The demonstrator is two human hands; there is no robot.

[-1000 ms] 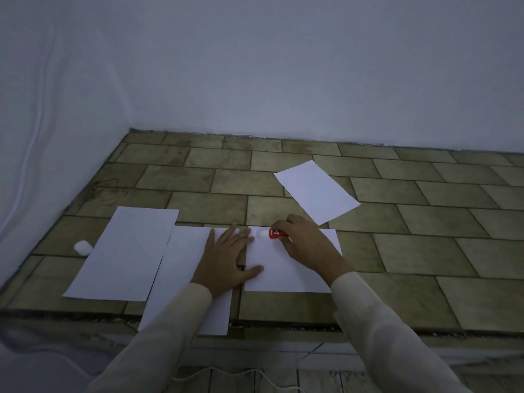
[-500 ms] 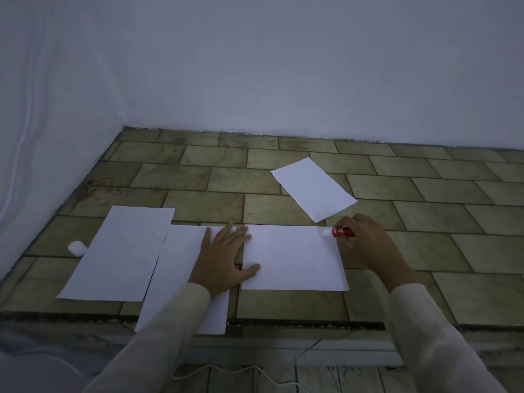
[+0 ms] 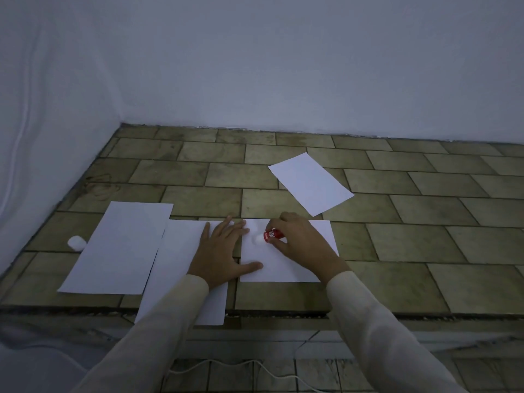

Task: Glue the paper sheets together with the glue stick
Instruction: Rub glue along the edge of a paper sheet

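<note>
Spreading glue looks like the step in hand: the glue stick [image 3: 272, 234] has its white tip on the near sheet [image 3: 283, 270], close to that sheet's far left corner. Left of it lie a second sheet [image 3: 181, 256] and a third sheet [image 3: 122, 245], meeting at an edge; whether those are stuck I cannot tell. A fourth sheet [image 3: 310, 182] rests apart behind the near sheet, so joining remains, I judge. A white cap [image 3: 76, 243] sits far left on the table [image 3: 397, 251]. The right hand [image 3: 300, 242] grips the red barrel with curled fingers. The left hand [image 3: 221, 251] lies flat, fingers spread, pressing the near sheet's left edge.
</note>
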